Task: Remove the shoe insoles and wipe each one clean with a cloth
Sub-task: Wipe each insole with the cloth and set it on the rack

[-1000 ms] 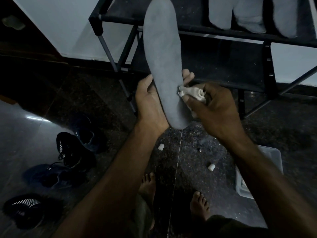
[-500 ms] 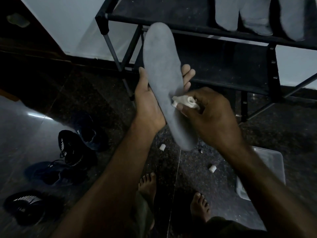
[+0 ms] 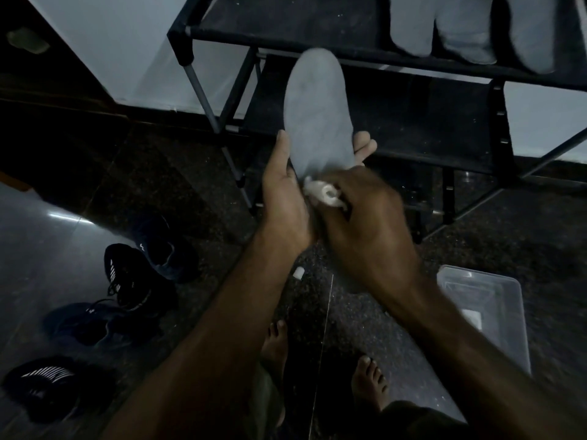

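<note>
A grey insole [image 3: 317, 112] stands nearly upright in front of the shoe rack. My left hand [image 3: 286, 198] holds it from behind, thumb on its left edge and fingertips showing past its right edge. My right hand [image 3: 365, 217] grips a small crumpled white cloth [image 3: 324, 192] and presses it against the insole's lower part. The insole's heel end is hidden behind my right hand. Several dark shoes [image 3: 133, 274] lie on the floor at the left. More grey insoles [image 3: 460, 23] rest on the rack's top shelf.
The black shoe rack [image 3: 413, 128] stands against a pale wall. A clear plastic tub [image 3: 482, 309] sits on the dark floor at the right. A small white scrap [image 3: 298, 273] lies on the floor beneath my hands. My bare feet [image 3: 368, 382] show at the bottom.
My right hand has slid the cloth leftward and down across the insole, towards my left palm. The insole has dropped lower in my left hand's grasp.
</note>
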Motion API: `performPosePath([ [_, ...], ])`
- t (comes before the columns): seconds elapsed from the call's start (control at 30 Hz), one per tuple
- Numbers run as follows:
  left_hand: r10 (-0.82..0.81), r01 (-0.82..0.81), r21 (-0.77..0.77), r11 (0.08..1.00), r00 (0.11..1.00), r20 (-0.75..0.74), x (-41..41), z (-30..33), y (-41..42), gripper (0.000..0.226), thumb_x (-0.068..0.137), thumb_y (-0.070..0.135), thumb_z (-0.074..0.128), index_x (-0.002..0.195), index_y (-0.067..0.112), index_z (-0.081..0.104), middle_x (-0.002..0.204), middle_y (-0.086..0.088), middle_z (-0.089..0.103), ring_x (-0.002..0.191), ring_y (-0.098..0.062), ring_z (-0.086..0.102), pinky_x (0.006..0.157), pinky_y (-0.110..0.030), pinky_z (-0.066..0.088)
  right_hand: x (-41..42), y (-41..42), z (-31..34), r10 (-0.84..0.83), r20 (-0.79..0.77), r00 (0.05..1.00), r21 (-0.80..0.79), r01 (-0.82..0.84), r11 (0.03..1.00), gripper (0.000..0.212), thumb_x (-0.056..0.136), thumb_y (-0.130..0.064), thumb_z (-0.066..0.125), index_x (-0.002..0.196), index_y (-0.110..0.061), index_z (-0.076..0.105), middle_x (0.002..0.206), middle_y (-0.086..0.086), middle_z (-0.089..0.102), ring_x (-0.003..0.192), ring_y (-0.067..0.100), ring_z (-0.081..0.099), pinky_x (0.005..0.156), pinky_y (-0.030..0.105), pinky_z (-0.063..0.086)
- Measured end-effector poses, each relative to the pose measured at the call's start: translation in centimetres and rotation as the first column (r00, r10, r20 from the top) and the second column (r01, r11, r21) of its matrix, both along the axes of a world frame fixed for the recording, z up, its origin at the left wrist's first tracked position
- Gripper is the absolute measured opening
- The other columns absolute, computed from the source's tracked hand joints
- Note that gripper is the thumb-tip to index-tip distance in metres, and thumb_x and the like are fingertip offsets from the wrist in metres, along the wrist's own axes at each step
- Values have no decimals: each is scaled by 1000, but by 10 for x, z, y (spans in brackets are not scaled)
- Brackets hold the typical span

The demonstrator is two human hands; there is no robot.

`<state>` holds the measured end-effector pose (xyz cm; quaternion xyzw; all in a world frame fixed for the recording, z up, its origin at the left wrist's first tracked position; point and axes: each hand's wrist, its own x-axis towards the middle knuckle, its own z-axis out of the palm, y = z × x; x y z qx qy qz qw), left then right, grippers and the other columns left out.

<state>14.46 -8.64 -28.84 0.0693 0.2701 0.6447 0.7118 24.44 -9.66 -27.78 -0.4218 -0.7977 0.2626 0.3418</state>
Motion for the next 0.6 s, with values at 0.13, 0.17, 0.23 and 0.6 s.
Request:
performPosePath([
  [0.13, -29, 29, 6, 1000, 999, 35, 0, -2, -2, 78, 96, 61, 27, 113, -5, 67, 123, -25, 60, 120, -35, 56, 111, -42, 35, 3, 7, -3, -6, -30, 1000, 45, 8, 999, 7, 91, -8, 64, 94, -6, 70, 86, -1, 62, 74, 2, 51, 74, 2, 36],
  [0.17, -56, 55, 23, 998, 997, 55, -1, -4, -1, 78, 97, 61, 26, 113, -4, 68, 121, -24, 60, 116, -34, 56, 112, -44, 33, 8, 14, -6, -59, -24, 998, 54, 60, 997, 8, 92, -10, 62, 94, -6, 69, 87, -3, 60, 74, 1, 50, 74, 1, 35],
  [0.23, -78, 76, 40, 996, 996, 52, -1, -8, -1, 74, 98, 59, 26, 131, 0, 56, 122, -23, 56, 114, -33, 54, 113, -45, 29, 19, 27, -9, -177, 20, 984, 38, 176, 984, 14, 97, -18, 57, 93, -10, 68, 88, -3, 62, 73, 2, 50, 68, 3, 37],
  [0.6, -36, 36, 13, 999, 999, 35, 4, -6, -1, 67, 98, 54, 29, 122, 2, 63, 119, -23, 61, 113, -34, 58, 107, -45, 39, 16, 25, -5, -108, -6, 994, 65, 108, 992, 8, 95, -18, 60, 96, -14, 67, 87, -11, 56, 73, -9, 50, 75, 4, 41],
])
